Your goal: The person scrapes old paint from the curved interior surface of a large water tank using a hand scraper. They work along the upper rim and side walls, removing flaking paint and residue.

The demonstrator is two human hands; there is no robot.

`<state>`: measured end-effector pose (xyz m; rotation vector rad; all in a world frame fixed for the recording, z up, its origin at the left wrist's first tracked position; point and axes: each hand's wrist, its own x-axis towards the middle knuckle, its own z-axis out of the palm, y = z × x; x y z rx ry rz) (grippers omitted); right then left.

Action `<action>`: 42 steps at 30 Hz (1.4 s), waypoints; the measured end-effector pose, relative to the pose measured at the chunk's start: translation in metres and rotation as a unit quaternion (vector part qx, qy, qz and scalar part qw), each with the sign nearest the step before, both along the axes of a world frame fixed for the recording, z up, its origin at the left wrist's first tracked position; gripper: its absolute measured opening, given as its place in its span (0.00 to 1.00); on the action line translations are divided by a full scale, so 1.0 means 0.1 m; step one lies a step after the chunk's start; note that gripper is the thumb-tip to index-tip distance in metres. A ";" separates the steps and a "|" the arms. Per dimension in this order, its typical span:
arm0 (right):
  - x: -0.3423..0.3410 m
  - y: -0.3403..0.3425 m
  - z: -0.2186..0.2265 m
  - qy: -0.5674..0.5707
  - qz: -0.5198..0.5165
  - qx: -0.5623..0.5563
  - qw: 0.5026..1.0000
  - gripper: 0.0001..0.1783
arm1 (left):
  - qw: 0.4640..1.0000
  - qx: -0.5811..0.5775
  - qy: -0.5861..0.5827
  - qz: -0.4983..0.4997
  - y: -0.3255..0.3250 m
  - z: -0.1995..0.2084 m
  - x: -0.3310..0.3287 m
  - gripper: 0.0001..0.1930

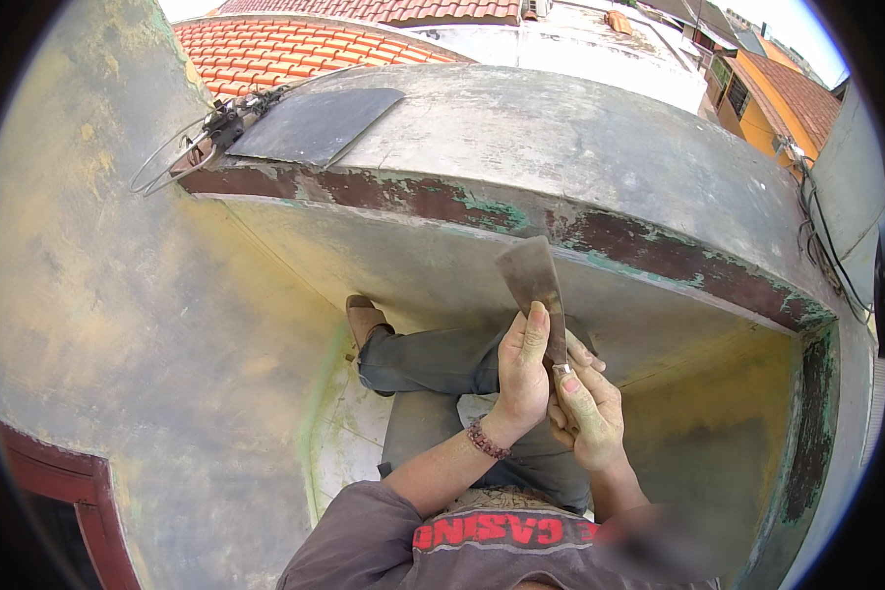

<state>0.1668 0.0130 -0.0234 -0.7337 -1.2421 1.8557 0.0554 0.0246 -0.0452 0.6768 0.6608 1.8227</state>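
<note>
The right hand (588,413) closes around the handle of a scraper (531,273), near its metal collar (561,371), while the left hand (524,374) sets a thumb against the blade; the pairing likely steadies the tool from both ends. The hands hold just one scraper, above a person's bent legs in dark trousers (433,362). One beaded bracelet (489,440) circles the left wrist, and one brown shoe (367,317) shows. Beyond the blade runs the peeling brown-and-green edge (418,197) of a curved parapet (560,118). One dark sheet (315,126) lies on top, which seems broad enough to carry it unaided. Two tangles of cable (228,126) hang, one at either side, with orange roof tiles (295,51) farther out.
</note>
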 end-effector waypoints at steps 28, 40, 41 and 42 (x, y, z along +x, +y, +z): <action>-0.16 0.13 -0.14 -0.017 0.024 -0.048 0.998 0.21 | 0.998 -0.045 -0.008 0.036 0.03 -0.03 -0.19 0.19; -0.18 0.10 -0.03 -0.039 0.021 -0.060 0.997 0.31 | 0.998 -0.037 -0.039 0.035 0.05 -0.06 -0.15 0.18; -0.18 0.09 -0.04 -0.038 0.018 -0.062 0.997 0.31 | 0.998 -0.034 -0.039 0.038 0.05 -0.06 -0.17 0.18; -0.19 0.07 -0.05 -0.037 0.015 -0.064 0.997 0.32 | 0.998 -0.032 -0.039 0.041 0.04 -0.07 -0.18 0.18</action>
